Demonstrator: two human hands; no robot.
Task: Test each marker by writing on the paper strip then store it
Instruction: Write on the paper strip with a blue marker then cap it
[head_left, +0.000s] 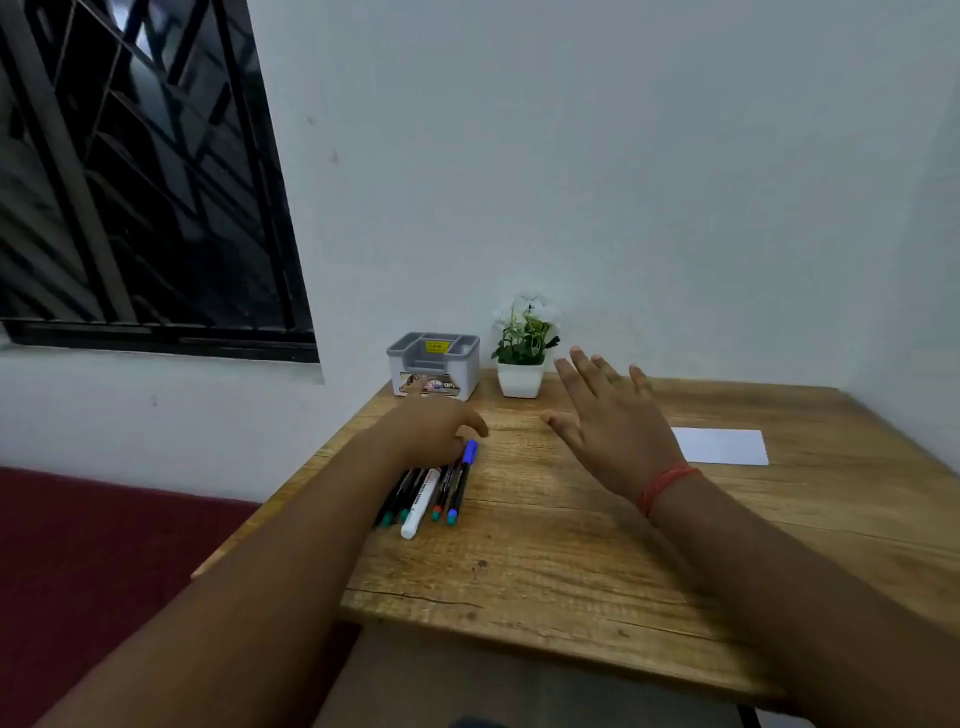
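Note:
Several markers (431, 493) lie side by side near the left edge of the wooden table (545, 561): dark ones with green, red and blue ends, a white one (420, 505), and one with a blue cap (470, 451). My left hand (434, 428) rests over their far ends, fingers curled down onto them; whether it grips one is hidden. My right hand (608, 421) hovers over the table's middle, fingers spread, holding nothing. A white paper strip (722, 446) lies flat to the right. A grey organiser box (434, 366) stands at the back.
A small potted plant (523, 353) in a white pot stands beside the organiser against the wall. A barred window fills the upper left. Dark red floor lies left of the table.

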